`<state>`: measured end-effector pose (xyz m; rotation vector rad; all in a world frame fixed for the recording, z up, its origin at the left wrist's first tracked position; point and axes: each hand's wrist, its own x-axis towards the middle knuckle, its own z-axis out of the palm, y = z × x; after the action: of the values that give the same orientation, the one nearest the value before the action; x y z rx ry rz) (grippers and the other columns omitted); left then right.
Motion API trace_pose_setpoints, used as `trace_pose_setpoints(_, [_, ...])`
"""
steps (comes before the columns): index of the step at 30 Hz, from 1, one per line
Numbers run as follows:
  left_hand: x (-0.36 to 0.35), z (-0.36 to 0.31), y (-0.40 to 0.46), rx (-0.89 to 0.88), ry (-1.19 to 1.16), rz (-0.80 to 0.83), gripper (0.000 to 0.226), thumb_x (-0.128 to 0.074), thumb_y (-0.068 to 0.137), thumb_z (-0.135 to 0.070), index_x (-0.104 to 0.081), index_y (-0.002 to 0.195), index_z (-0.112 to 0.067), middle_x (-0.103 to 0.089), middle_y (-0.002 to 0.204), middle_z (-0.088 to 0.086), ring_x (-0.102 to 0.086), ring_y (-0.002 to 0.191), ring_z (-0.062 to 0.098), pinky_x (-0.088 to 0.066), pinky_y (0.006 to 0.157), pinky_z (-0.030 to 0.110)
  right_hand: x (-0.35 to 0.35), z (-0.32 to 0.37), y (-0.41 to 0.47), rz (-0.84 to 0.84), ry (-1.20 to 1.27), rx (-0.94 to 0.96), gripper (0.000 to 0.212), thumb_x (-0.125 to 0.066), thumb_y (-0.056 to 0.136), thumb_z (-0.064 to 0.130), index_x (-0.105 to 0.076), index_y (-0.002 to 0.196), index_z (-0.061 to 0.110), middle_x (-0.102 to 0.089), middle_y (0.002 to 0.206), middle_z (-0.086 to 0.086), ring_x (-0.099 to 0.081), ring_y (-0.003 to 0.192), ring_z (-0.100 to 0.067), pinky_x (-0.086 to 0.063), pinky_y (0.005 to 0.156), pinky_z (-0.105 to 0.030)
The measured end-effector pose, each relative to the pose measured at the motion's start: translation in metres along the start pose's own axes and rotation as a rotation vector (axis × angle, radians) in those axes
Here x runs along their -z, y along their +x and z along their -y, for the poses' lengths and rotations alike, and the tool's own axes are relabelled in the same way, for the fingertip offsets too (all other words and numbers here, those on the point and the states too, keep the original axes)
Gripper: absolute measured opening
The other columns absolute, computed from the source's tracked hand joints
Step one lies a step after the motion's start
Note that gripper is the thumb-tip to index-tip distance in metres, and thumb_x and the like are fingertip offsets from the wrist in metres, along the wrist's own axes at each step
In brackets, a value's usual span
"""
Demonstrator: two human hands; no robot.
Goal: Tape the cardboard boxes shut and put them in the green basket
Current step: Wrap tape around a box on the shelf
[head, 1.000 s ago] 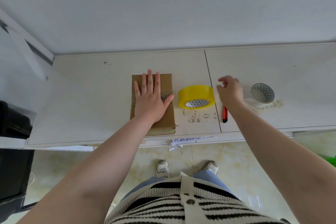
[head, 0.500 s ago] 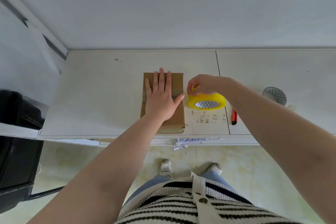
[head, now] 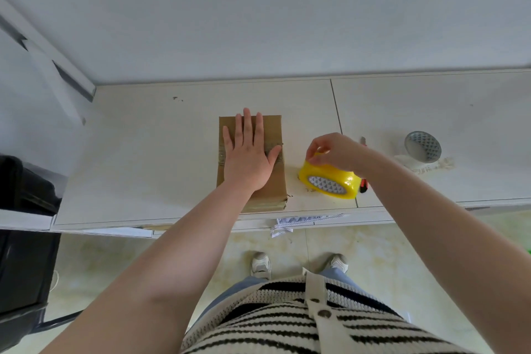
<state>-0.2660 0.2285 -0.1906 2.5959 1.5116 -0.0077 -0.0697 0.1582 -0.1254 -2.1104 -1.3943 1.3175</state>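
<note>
One flat brown cardboard box [head: 253, 164] lies on the pale glossy surface [head: 149, 152], an old tape band across its top. Left hand [head: 249, 158] is spread open, palm flat on the box. Right hand [head: 334, 152] grips the shiny yellow tape roll [head: 330, 181] at its upper rim, tilted, patterned core showing. Half a second ago the roll sat flatter, nearer the box. Red cutter [head: 364, 185] is just behind the roll; grey tape roll [head: 423, 147] sits well apart, right.

White table [head: 161, 158] against wall. Grey tape roll [head: 422, 147] lay far right. Red-handled cutter [head: 364, 188] partly hidden. Black bin [head: 20, 261] stood left, on floor.
</note>
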Motion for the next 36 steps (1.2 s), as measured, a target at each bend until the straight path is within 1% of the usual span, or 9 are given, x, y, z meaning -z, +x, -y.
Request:
trace_pose_setpoints(4, [0.012,-0.005,-0.002,-0.005,0.058,-0.022,0.078,-0.01,0.094,-0.06,0.019,0.154,-0.019,0.018,0.161,0.019,0.015,0.149,0.034,0.01,0.118,0.057,0.016,-0.005,-0.021,-0.133,0.118,-0.006,0.007,-0.066,0.09,0.016,-0.069,0.091,0.022,-0.063,0.103,0.004,-0.052,0.083,-0.009,-0.041,0.068,-0.026])
trace_pose_setpoints(6, [0.023,-0.013,-0.005,-0.093,0.048,-0.162,0.072,-0.023,0.096,-0.053,-0.006,0.157,-0.019,-0.003,0.163,0.019,-0.003,0.15,0.036,0.002,0.119,0.057,0.018,-0.005,-0.03,-0.231,0.261,0.027,0.01,-0.065,0.09,0.014,-0.069,0.089,0.022,-0.064,0.101,0.005,-0.053,0.083,-0.009,-0.041,0.071,-0.028])
trace_pose_setpoints(9, [0.039,-0.041,-0.01,-0.219,-0.527,-0.206,0.044,-0.051,0.097,-0.043,-0.058,0.132,-0.018,-0.053,0.139,0.002,-0.049,0.128,0.017,-0.042,0.108,0.042,0.013,-0.003,-0.039,-0.357,0.433,0.07,0.009,-0.063,0.091,0.01,-0.069,0.089,0.017,-0.066,0.094,0.007,-0.056,0.081,-0.004,-0.041,0.07,-0.026])
trace_pose_setpoints(12, [0.054,-0.072,-0.015,-0.096,-0.951,-0.074,0.025,-0.072,0.086,-0.038,-0.07,0.106,-0.023,-0.066,0.11,-0.008,-0.06,0.103,0.006,-0.052,0.089,0.037,0.005,-0.001,-0.043,-0.394,0.527,0.08,0.012,-0.062,0.092,0.01,-0.069,0.086,0.017,-0.069,0.098,0.001,-0.06,0.088,-0.017,-0.047,0.079,-0.035])
trace_pose_setpoints(16, [0.062,-0.085,-0.012,0.034,-1.096,-0.098,0.013,-0.08,0.081,-0.022,-0.072,0.091,-0.02,-0.068,0.104,-0.009,-0.063,0.1,0.007,-0.053,0.087,0.038,0.001,-0.002,-0.045,-0.4,0.68,0.098,0.016,-0.061,0.092,0.007,-0.069,0.084,0.018,-0.068,0.101,-0.006,-0.06,0.097,-0.03,-0.044,0.098,-0.056])
trace_pose_setpoints(22, [0.074,-0.087,-0.003,0.113,-1.086,-0.096,0.005,-0.076,0.083,-0.017,-0.074,0.082,-0.013,-0.07,0.095,-0.008,-0.065,0.093,0.009,-0.052,0.087,0.034,0.0,-0.005,-0.049,-0.382,0.683,0.15,0.027,-0.059,0.084,0.007,-0.073,0.089,0.03,-0.068,0.111,-0.003,-0.061,0.104,-0.041,-0.046,0.096,-0.063])
trace_pose_setpoints(29, [0.088,-0.09,0.001,0.052,-1.022,-0.166,0.009,-0.07,0.088,-0.01,-0.063,0.083,-0.01,-0.066,0.099,0.0,-0.063,0.092,0.01,-0.049,0.083,0.023,-0.008,-0.018,-0.046,-0.338,0.8,0.188,0.066,-0.08,0.079,0.02,-0.047,0.131,0.042,-0.063,0.119,0.001,-0.07,0.095,-0.015,-0.057,0.078,-0.031])
trace_pose_setpoints(34, [0.103,-0.099,-0.001,-0.096,-0.914,-0.1,0.023,-0.072,0.086,-0.012,-0.055,0.072,-0.02,-0.062,0.098,-0.004,-0.059,0.091,0.007,-0.04,0.082,0.01,0.002,-0.02,-0.039,-0.477,0.499,0.088,0.021,-0.072,0.085,0.036,-0.065,0.081,0.018,-0.055,0.051,0.01,-0.045,0.047,-0.006,-0.036,0.055,-0.026])
trace_pose_setpoints(36, [0.103,-0.101,-0.001,-0.053,-0.9,-0.105,0.022,-0.07,0.089,-0.017,-0.053,0.075,-0.022,-0.061,0.102,-0.002,-0.057,0.093,0.008,-0.04,0.083,0.014,0.002,-0.023,-0.039,-0.493,0.532,0.06,0.027,-0.075,0.083,0.036,-0.064,0.097,0.016,-0.066,0.066,0.003,-0.058,0.062,-0.006,-0.046,0.061,-0.03])
